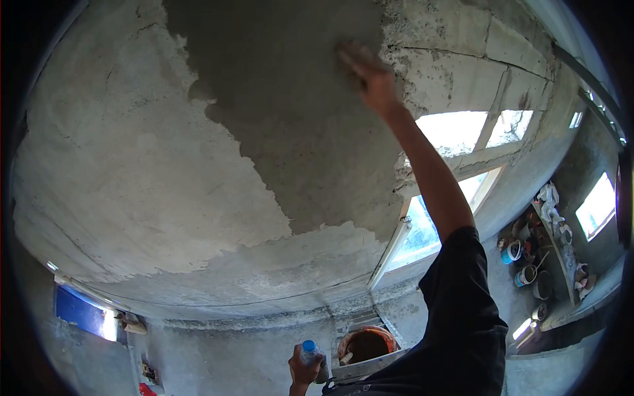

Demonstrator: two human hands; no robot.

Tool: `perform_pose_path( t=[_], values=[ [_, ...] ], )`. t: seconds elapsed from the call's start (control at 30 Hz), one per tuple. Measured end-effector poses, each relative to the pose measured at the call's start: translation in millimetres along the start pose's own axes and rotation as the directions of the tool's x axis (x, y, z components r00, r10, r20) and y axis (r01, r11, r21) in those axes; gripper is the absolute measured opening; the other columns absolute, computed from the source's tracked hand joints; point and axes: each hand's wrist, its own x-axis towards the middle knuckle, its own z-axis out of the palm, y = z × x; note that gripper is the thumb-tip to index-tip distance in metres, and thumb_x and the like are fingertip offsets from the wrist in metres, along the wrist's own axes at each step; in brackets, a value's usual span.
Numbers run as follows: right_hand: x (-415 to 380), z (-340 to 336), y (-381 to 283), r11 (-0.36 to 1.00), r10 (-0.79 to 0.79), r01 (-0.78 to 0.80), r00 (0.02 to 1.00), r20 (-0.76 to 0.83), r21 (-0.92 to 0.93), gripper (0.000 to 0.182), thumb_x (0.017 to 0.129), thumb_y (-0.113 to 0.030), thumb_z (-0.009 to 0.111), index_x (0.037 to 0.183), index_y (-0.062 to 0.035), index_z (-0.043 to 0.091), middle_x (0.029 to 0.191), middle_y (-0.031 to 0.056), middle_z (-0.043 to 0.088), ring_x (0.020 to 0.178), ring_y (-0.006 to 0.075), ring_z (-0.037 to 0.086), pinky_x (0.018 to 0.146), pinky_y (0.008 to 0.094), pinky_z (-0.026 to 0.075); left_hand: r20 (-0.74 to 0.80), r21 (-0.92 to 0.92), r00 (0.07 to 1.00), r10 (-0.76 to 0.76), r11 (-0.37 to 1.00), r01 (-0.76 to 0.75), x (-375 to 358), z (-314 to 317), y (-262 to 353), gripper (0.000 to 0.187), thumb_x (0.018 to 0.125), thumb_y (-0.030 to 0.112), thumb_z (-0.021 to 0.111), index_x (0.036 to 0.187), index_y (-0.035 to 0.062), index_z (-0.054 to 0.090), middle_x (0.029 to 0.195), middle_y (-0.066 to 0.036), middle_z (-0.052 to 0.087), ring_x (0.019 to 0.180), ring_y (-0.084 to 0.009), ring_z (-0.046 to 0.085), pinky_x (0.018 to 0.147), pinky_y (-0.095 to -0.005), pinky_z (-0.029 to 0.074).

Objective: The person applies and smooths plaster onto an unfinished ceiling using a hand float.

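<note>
My right hand (371,76) is raised to the wall, over the edge of a dark, damp-looking plaster patch (290,125). Its fingers are smeared by motion, and whether they hold anything is unclear. Low in the view, my left hand (305,369) is wrapped round a clear plastic bottle (309,353) with a blue cap. Lighter, dry plaster (132,171) borders the dark patch on the left. Just right of the bottle stands an orange bucket (394,342) with dark contents.
A window opening (422,231) and rough, cracked blockwork (456,72) lie to the right. Several buckets (510,252) stand beside a plank shelf (561,257) at far right. At lower left is a blue panel (79,311). A board (370,364) runs in front of the orange bucket.
</note>
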Motion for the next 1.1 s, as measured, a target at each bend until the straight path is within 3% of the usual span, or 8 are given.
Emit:
perform_pose_path(
  t=[0.1,0.2,0.27,0.4,0.77,0.83,0.97,1.1],
  values=[
    [-97,35,-30,0.928,-0.250,0.358,0.808,0.534,-0.107,0.054,0.081,-0.015,0.060,0.132,-0.0173,0.046,0.137,0.0074,0.044,0.122,0.0233,0.046,0.101,0.0354,0.042,-0.021,0.050,0.999,0.034,0.998,-0.033,-1,-1,12,0.046,0.070,0.038,0.076,0.093,0.0060,0.053,0.075,-0.011,0.065,0.072,-0.0289,0.067,0.064,-0.0382,0.052],
    [-132,25,-35,0.968,-0.241,0.130,0.721,0.649,0.215,0.057,0.079,-0.015,0.063,0.133,-0.0198,0.045,0.133,0.0062,0.048,0.118,0.0235,0.050,0.097,0.0365,0.046,-0.006,0.042,0.998,0.055,0.998,-0.055,-2,4,-10,0.044,0.074,0.038,0.074,0.089,0.0046,0.049,0.069,-0.009,0.063,0.063,-0.0239,0.066,0.057,-0.0351,0.052],
    [-113,14,-33,0.966,-0.059,-0.070,0.876,0.478,0.248,0.060,0.078,-0.013,0.064,0.134,-0.0213,0.044,0.132,0.0050,0.049,0.118,0.0233,0.050,0.095,0.0366,0.048,0.014,-0.001,1.000,0.014,1.000,-0.014,-4,5,-14,0.043,0.075,0.037,0.074,0.090,0.0042,0.049,0.070,-0.010,0.064,0.063,-0.0231,0.066,0.057,-0.0348,0.052],
    [-27,-25,-1,0.995,-0.013,0.012,1.000,-0.005,-0.097,0.063,0.076,-0.008,0.064,0.134,-0.0217,0.044,0.136,0.0031,0.046,0.121,0.0257,0.048,0.095,0.0365,0.049,0.025,0.001,1.000,-0.012,1.000,0.012,-3,3,-6,0.044,0.071,0.037,0.076,0.092,0.0059,0.053,0.076,-0.011,0.065,0.073,-0.0280,0.067,0.064,-0.0368,0.052],
    [-121,-12,-6,0.995,0.101,-0.092,0.966,0.238,-0.047,0.064,0.076,-0.001,0.062,0.135,-0.0178,0.043,0.134,0.0085,0.047,0.118,0.0305,0.050,0.092,0.0366,0.050,-0.020,0.012,0.997,0.080,0.997,-0.080,0,5,-11,0.046,0.076,0.043,0.072,0.087,0.0047,0.049,0.064,-0.007,0.062,0.055,-0.0199,0.064,0.052,-0.0336,0.051],
    [-114,-20,-20,0.918,0.344,-0.362,0.930,0.132,0.162,0.061,0.077,0.008,0.057,0.133,-0.0124,0.045,0.136,0.0132,0.044,0.122,0.0278,0.047,0.093,0.0360,0.049,0.034,-0.029,0.997,-0.067,0.997,0.068,-4,1,1,0.048,0.071,0.044,0.075,0.091,0.0064,0.053,0.074,-0.010,0.065,0.070,-0.0263,0.067,0.063,-0.0369,0.052],
    [-32,-22,-16,0.971,0.221,-0.237,0.946,-0.238,-0.040,0.058,0.079,0.008,0.055,0.133,-0.0069,0.043,0.136,0.0138,0.044,0.125,0.0287,0.044,0.101,0.0375,0.042,0.071,0.016,0.996,-0.057,0.998,0.056,-3,-1,7,0.048,0.071,0.043,0.076,0.092,0.0064,0.053,0.074,-0.010,0.065,0.069,-0.0258,0.067,0.063,-0.0367,0.052],
    [-23,18,5,0.927,0.061,-0.089,0.994,-0.087,-0.364,0.054,0.083,-0.006,0.054,0.134,-0.0024,0.039,0.142,0.0167,0.035,0.131,0.0326,0.035,0.107,0.0407,0.034,0.033,0.046,0.999,-0.015,0.999,0.014,-1,3,6,0.048,0.071,0.043,0.075,0.094,0.0063,0.054,0.074,-0.010,0.065,0.070,-0.0262,0.067,0.063,-0.0367,0.052]
  ],
)
